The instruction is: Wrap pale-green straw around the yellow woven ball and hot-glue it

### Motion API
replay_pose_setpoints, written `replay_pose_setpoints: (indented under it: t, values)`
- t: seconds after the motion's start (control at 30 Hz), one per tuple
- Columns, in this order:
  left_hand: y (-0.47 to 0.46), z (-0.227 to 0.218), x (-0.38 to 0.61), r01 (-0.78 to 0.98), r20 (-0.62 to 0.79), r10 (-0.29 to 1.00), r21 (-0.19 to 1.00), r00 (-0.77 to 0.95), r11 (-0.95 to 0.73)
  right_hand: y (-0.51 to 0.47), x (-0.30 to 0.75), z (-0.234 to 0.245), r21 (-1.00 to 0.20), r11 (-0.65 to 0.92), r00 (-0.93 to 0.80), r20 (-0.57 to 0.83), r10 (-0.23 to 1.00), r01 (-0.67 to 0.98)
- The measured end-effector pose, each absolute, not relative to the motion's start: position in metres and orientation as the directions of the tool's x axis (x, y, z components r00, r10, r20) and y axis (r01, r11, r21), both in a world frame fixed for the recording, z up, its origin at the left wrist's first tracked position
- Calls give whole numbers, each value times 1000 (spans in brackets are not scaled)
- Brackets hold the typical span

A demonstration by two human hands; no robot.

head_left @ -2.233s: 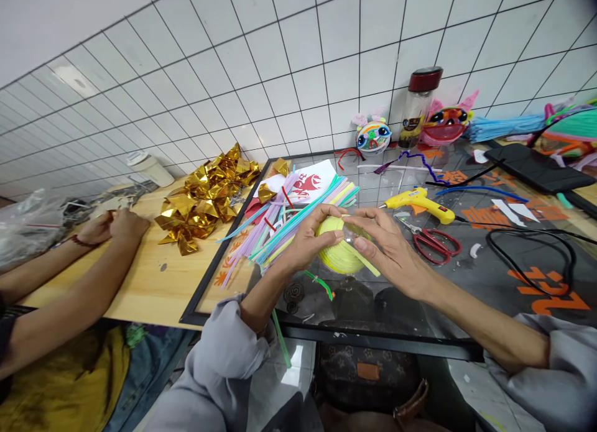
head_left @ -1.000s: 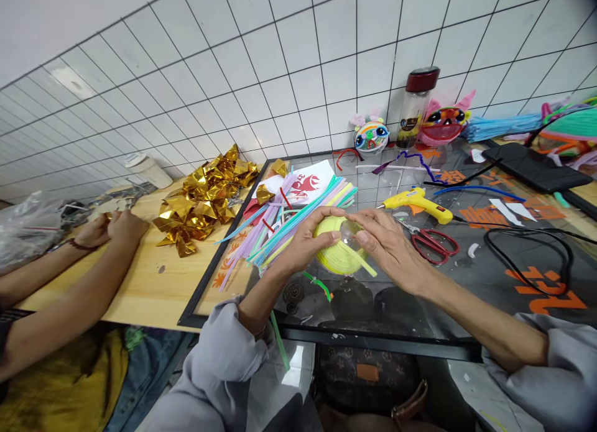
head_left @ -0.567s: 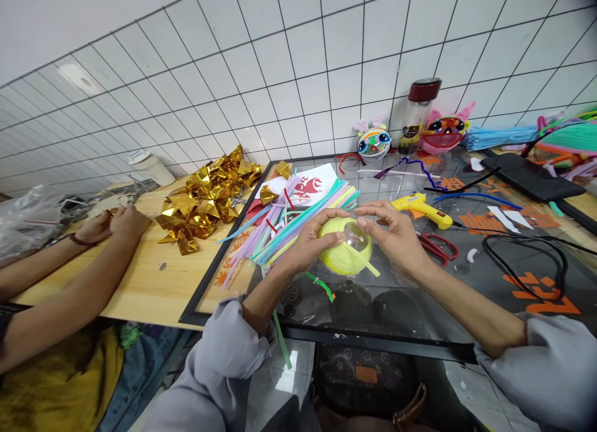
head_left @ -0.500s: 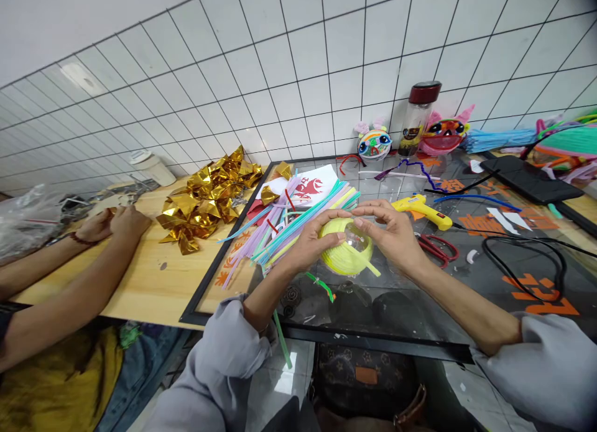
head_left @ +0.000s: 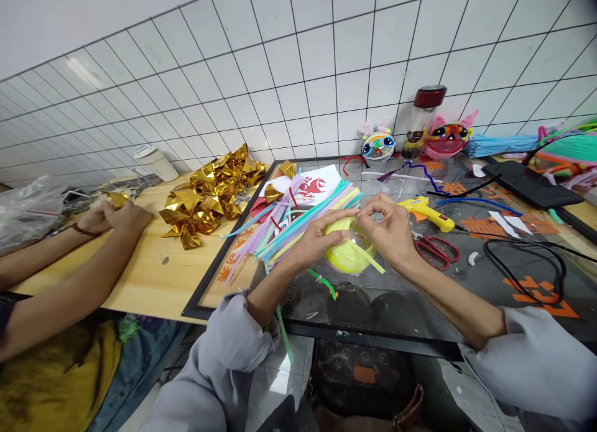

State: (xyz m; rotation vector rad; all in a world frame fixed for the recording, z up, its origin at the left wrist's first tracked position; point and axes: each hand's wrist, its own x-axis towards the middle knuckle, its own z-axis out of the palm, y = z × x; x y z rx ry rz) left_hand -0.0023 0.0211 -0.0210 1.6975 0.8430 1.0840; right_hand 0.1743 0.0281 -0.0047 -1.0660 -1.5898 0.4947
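Note:
A round yellow pipe-cleaner coil (head_left: 347, 258) with a clear centre is between my hands, low over the dark glass tabletop. My left hand (head_left: 321, 236) grips its left side, thumb over the front and fingers behind. At its upper right edge, the thumb and fingertips of my right hand (head_left: 386, 227) pinch together; whether they hold the coil's rim or a strand is too small to tell. One yellow end sticks out at the lower right. Just left lies a bundle of pastel pipe cleaners (head_left: 308, 217). Right of my right hand are a yellow glue gun (head_left: 429, 213) and red-handled scissors (head_left: 438, 252).
Two animal-face crafts (head_left: 377, 146) and a lidded bottle (head_left: 422, 121) stand by the tiled wall. A black cable (head_left: 522, 264) loops at the right, near a dark phone-like slab (head_left: 532, 182). Gold folded paper (head_left: 209, 196) lies left, beside another person's hands (head_left: 112, 217).
My right hand's fingers have drawn from a loose spread into a pinch at the coil's upper edge. My left hand keeps its grip. The view has shifted slightly.

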Motion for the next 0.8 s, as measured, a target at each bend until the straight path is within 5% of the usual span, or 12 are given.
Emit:
replay_pose_setpoints:
  t: [0.23,0.47,0.8]
  values:
    - [21,-23,-4,90,265,889,944,372,-319,39,180,-6,-721,506,54,597,800,474]
    - [22,-27,-5,50,232,900,962,368,-269,53,205,-15,-834,325,102,408,907,447]
    - [21,-28,-3,-77,196,914,981,356,-181,33,200,-20,-654,629,-242,588,772,420]
